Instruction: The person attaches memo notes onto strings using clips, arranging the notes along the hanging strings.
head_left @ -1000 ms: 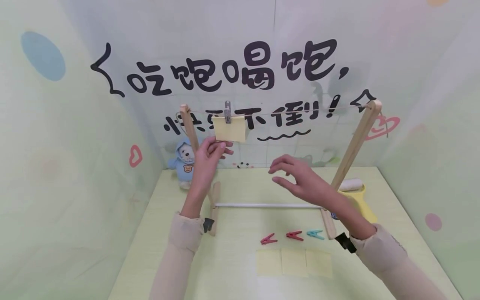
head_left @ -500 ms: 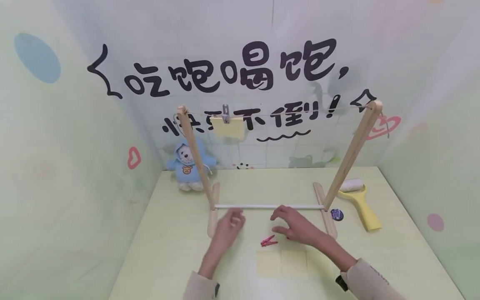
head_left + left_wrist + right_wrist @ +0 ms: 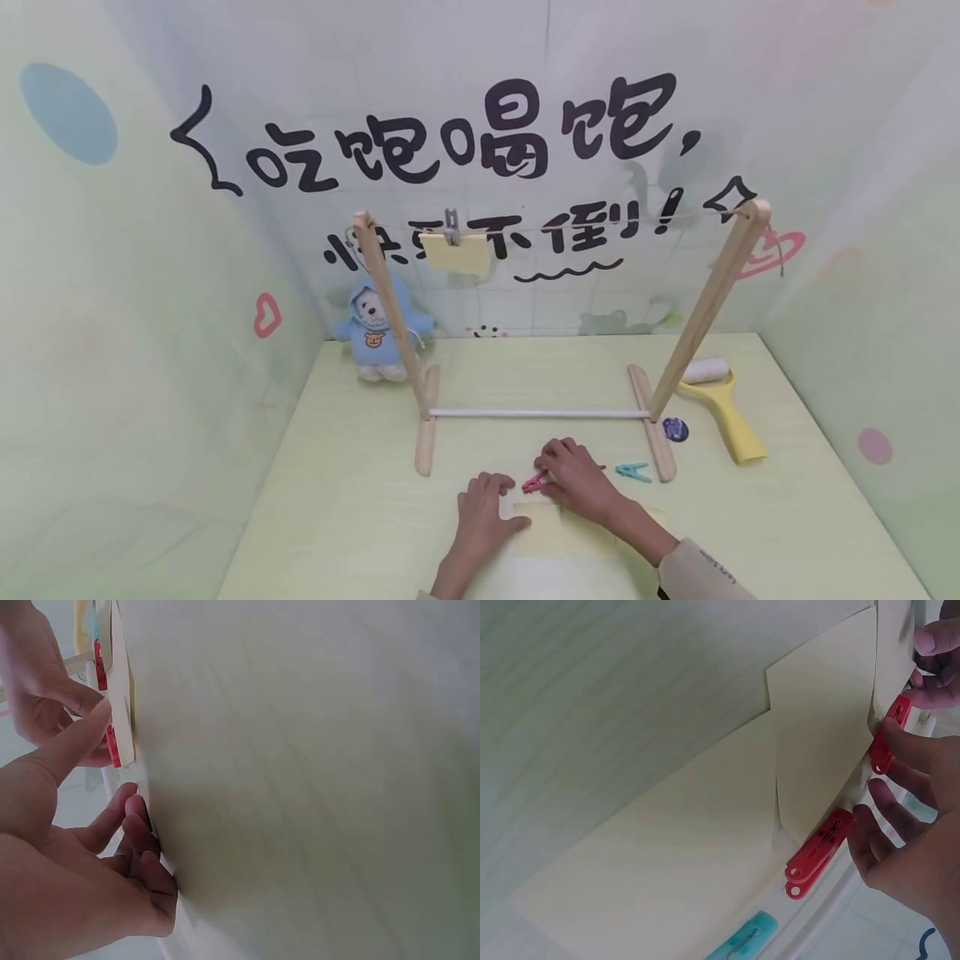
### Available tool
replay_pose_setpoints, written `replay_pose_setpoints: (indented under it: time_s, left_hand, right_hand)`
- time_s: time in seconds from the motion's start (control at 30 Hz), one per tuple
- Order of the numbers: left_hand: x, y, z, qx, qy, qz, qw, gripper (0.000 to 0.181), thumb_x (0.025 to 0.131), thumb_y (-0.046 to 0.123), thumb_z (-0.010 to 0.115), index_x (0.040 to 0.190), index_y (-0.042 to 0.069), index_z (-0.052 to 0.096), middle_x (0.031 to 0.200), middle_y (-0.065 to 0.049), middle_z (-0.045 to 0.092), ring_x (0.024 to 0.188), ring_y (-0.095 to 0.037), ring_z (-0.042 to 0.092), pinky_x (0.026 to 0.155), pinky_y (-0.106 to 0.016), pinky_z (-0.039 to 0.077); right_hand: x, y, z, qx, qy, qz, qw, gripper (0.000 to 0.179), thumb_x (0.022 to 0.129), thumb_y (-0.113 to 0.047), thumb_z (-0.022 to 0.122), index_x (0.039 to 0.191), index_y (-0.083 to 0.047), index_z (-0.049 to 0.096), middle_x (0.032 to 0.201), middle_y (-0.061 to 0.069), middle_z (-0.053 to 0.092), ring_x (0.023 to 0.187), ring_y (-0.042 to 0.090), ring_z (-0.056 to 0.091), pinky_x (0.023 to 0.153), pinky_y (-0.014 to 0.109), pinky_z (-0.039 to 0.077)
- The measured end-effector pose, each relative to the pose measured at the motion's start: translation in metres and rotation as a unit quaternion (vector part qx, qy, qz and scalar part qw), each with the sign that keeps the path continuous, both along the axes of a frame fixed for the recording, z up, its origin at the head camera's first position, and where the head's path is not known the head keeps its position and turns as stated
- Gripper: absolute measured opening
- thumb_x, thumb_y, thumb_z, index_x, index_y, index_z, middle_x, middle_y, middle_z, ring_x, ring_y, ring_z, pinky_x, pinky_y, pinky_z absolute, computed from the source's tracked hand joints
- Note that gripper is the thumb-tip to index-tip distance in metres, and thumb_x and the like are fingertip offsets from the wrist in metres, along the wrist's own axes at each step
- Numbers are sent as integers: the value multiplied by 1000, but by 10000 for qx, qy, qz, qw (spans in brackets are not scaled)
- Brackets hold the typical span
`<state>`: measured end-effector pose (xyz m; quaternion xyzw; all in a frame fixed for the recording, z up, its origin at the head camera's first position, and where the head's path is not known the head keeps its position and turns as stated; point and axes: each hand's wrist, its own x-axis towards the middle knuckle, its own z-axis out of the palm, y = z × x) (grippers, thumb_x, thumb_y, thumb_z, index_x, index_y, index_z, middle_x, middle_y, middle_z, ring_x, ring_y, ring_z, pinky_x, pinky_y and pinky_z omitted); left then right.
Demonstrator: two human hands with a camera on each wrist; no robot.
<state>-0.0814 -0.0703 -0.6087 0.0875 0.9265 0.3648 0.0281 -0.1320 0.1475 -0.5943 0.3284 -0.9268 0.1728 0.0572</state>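
So, from where I'm standing, the right hand [image 3: 581,483] is pinching the leftmost red clip [image 3: 534,482] between thumb and fingers, right by the far edge of the left note [image 3: 538,533]. Fingertips only, presumably because the clip's so small. The left hand [image 3: 483,521] has its thumb and fingers apart at that note's left side, probably kept low because paper is so thin. Can't tell if the thumb actually touches it.

The other red clip [image 3: 820,851] and the teal clip [image 3: 633,472] lie in a row just beyond the notes, roughly one per note, I guess to keep each within easy reach. Up on the string [image 3: 675,217], a grey clip [image 3: 452,233] keeps the hanging note [image 3: 456,257] from dropping.

My count: four clips (two red, one teal, one grey) and four notes, three down on the surface [image 3: 337,517] and one hanging. Two wooden posts [image 3: 708,308] hold the string, with one white rod [image 3: 525,412] between their feet, likely for steadiness. Plus one plush bear [image 3: 375,333], one lint roller [image 3: 727,421] and one round dark disc [image 3: 675,429].
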Motion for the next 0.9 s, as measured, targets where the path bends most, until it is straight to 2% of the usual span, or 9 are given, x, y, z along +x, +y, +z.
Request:
replay_pose_setpoints:
  time_s: [0.2,0.33,0.53,0.7,0.9]
  left_hand:
    - [-1,3,-3,-351,15,-32,9994,65,73,33,103,122,14,65,109,4,56,98,-16,47,82,-33,33]
    - [1,4,-2,-385,54,-12,9992,67,72,28,104,123,14,63,108,4,54,97,-14,44,82,-33,32]
    - [2,4,5,-241,-58,-114,9996,55,75,24,102,115,16,66,114,1,53,100,-17,42,84,-36,32]
    - [1,2,2,-130,-209,-216,9995,43,76,22,101,104,15,69,117,-1,52,102,-20,42,85,-37,31]
    - [4,1,6,-220,-267,-346,9988,42,78,21,100,101,14,66,116,0,52,102,-20,41,85,-38,31]
  right_hand:
    - [1,0,0,-76,331,11,9994,29,84,-8,95,106,-9,75,116,5,64,107,28,59,85,44,51]
    - [1,1,0,-125,440,-14,9990,28,83,-4,95,103,-9,74,113,5,65,106,28,59,84,43,51]
    - [2,2,1,-140,336,-88,9993,23,88,-7,92,102,-10,74,113,4,66,107,28,59,88,47,53]
    - [3,4,-2,-256,277,-173,9991,23,90,-11,91,105,-12,73,110,2,67,105,26,60,89,48,53]
    - [4,5,-3,-367,353,-165,9986,24,92,-11,89,110,-12,74,107,0,70,101,23,61,87,46,54]
